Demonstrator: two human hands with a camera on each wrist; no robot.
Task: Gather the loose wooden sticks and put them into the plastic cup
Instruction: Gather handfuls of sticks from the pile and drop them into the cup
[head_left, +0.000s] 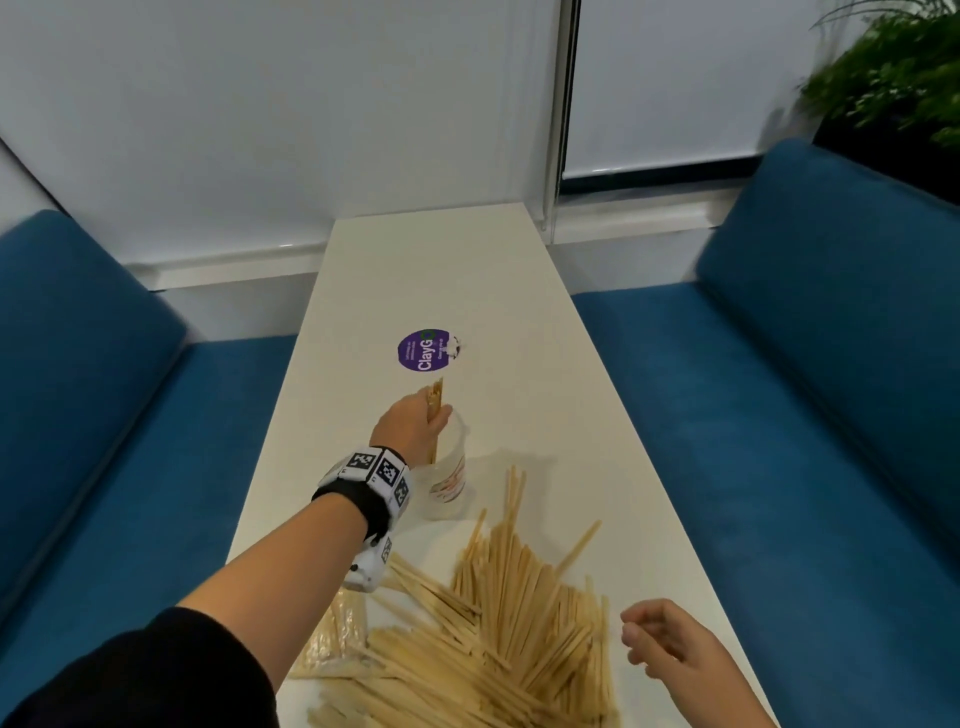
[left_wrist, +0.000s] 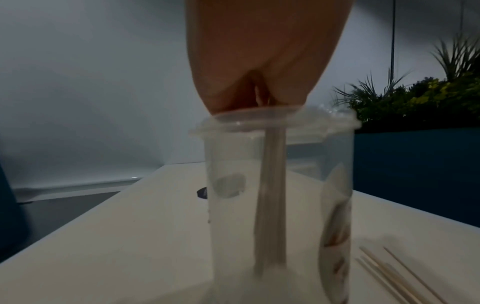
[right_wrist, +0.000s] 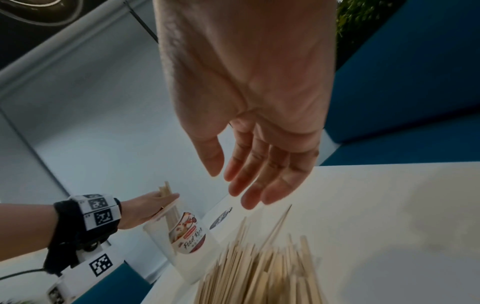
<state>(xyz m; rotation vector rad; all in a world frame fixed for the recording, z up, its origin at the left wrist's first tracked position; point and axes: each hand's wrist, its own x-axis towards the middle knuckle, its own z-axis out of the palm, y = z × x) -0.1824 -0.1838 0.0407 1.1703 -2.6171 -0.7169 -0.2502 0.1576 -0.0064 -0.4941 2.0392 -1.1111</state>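
A small bundle of sticks (head_left: 435, 410) is pinched in the left hand (head_left: 410, 426) and stood upright inside the plastic cup (head_left: 448, 478) on the worktop (head_left: 467, 270). The right hand (head_left: 670, 644) is held loosely spread, empty, above the loose pile of sticks (head_left: 498, 639) lying just beside the cup.

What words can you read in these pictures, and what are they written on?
"ClayGo": on the round purple sticker on the white table.
"Food Rock", as best it reads: on the label of the plastic cup.
Smaller print on the sticker and the red band above the cup's words: too small to read.
Black-and-white square codes on the wristband: patterns, with tiny characters beside them too small to read.
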